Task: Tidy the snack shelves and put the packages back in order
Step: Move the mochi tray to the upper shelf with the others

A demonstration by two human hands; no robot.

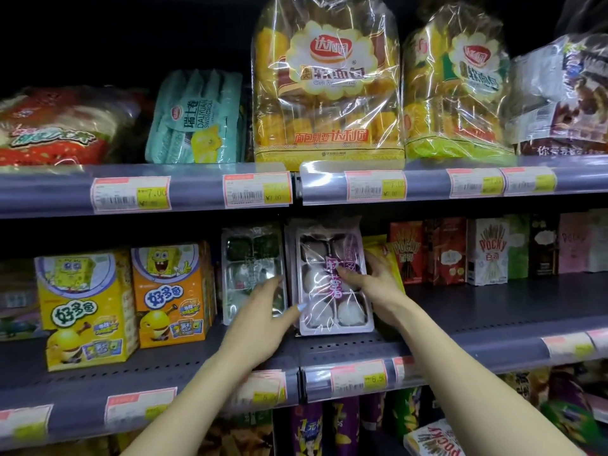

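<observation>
Dim aisle, glare on bread bags [329,83] — corners dark, edges bowed

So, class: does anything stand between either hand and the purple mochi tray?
Nothing visible does. The left hand touches the purple mochi tray's left edge and the right hand grips its right side; both already have contact.
</observation>
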